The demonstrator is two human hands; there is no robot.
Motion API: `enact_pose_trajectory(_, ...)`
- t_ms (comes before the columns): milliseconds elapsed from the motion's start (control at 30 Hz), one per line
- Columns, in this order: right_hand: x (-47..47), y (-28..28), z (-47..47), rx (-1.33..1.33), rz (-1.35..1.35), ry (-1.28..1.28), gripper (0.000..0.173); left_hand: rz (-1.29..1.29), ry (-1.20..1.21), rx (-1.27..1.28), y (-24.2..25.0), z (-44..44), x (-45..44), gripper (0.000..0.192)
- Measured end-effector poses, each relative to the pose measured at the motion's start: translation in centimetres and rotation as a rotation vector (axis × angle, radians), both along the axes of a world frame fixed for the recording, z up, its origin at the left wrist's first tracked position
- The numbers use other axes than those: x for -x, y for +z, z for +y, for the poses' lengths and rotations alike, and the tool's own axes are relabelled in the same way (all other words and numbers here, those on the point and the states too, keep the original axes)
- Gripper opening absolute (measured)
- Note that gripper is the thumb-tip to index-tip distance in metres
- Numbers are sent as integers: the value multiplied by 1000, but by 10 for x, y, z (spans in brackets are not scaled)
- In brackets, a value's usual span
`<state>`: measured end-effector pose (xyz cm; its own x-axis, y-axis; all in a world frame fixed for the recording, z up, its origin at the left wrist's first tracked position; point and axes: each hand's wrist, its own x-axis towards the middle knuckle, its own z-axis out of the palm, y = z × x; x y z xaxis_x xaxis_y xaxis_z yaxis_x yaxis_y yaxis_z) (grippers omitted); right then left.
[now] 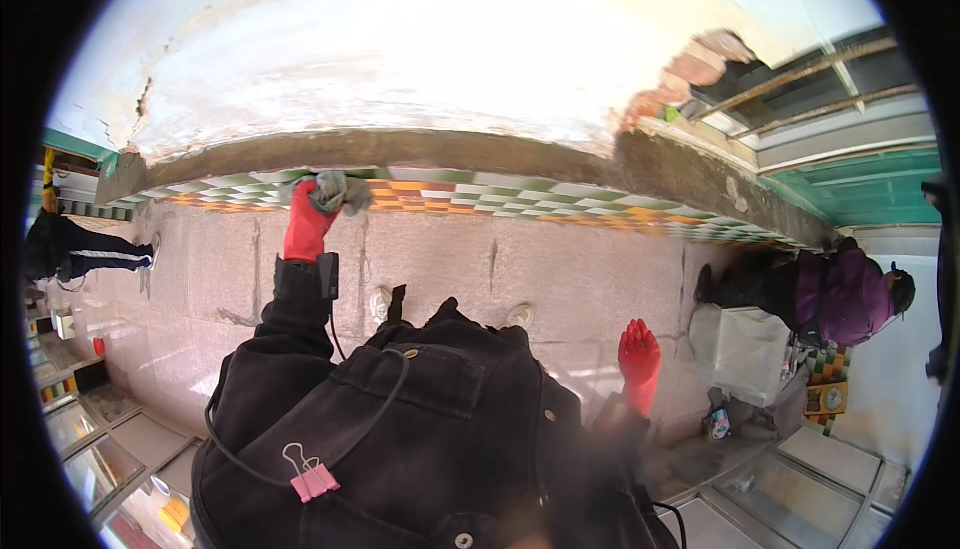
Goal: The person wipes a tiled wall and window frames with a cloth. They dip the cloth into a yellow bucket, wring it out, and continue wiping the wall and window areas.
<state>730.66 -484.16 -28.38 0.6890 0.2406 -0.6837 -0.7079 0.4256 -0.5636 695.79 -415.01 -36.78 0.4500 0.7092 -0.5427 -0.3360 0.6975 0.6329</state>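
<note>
My left hand (307,222), in a red rubber glove, grips a bunched grey cloth (336,192) against the upper part of a wall of green, white and orange tiles (420,192). A dark ledge (390,151) runs just above the cloth. On the right, my right hand (640,357), gloved in red too, hangs over the paved floor with nothing in it, its fingers straight and close together. A black device with a cable (328,276) sits at my left wrist. A pink binder clip (313,481) holds the cable on my dark jacket.
A person in purple (851,294) is at the right, beside a covered box (750,354). Another person's legs (105,249) show at the far left. Glazed panels (795,500) line the lower edge. A barred window (817,83) is at the upper right.
</note>
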Motion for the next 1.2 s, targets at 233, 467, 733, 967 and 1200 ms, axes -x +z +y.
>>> enact_pose_trajectory(233,-110,-3,-78,4,12,50,40,382,-709,-1403,38,-193,-225,18)
enact_pose_trajectory(467,-221,50,-51,-98,-78,250,40,128,-679,-994,76,-350,-401,39)
enact_pose_trajectory(733,-207,37,-123,-143,-195,117,44,464,-491,-1422,81,-278,-300,47)
enact_pose_trajectory(967,-266,-2,-220,-39,114,-201,42,494,-568,-974,76,-308,-340,36)
enact_pose_trajectory(1200,-373,-15,-252,-271,-124,93,39,-498,-753,-12,58,-466,-558,33)
